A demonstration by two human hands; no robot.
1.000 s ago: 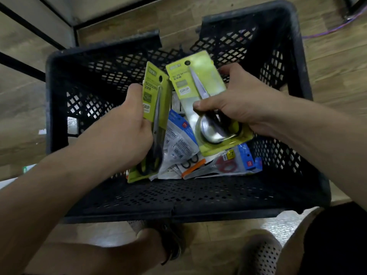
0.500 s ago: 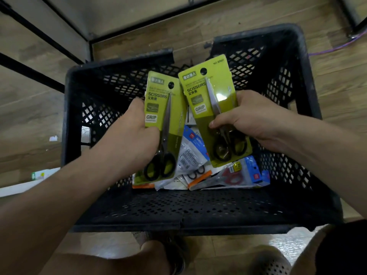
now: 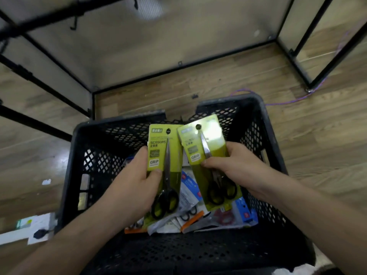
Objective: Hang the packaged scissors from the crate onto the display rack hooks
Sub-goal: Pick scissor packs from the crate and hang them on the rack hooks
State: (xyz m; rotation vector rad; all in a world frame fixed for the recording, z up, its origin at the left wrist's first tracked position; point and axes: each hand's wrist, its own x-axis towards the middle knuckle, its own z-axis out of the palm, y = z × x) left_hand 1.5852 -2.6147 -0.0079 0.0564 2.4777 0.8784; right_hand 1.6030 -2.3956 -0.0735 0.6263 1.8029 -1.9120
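Packaged scissors, green card, black handles: two in hand, one per hand. Left hand (image 3: 137, 187) grasps the left pack (image 3: 158, 149) at mid-card, thumb across the front, fingers behind. Right hand (image 3: 236, 165) grasps the right pack (image 3: 215, 147) the same way, thumb over the blade.

Both packs are held above the crate (image 3: 74, 159), side by side. Their top corners either touch or overlap; cannot tell which.

Long axis of each: handles toward the person, blade tip and hang hole (image 3: 168, 131) at the far end. The right pack's top leans a little left. Holes: one per card, both uncovered.

On the crate floor lie further packs (image 3: 189, 185) in blue, white, orange and red. They overlap, so no exact count; at least four.

Beyond the crate, up and to the left, is a black rack bar (image 3: 49, 15) with one hook (image 3: 73, 23) plainly seen, blurred.

Judgement: the hook lies well apart, far-left of both cards. The left hand is the nearer, and the holes lead toward it.
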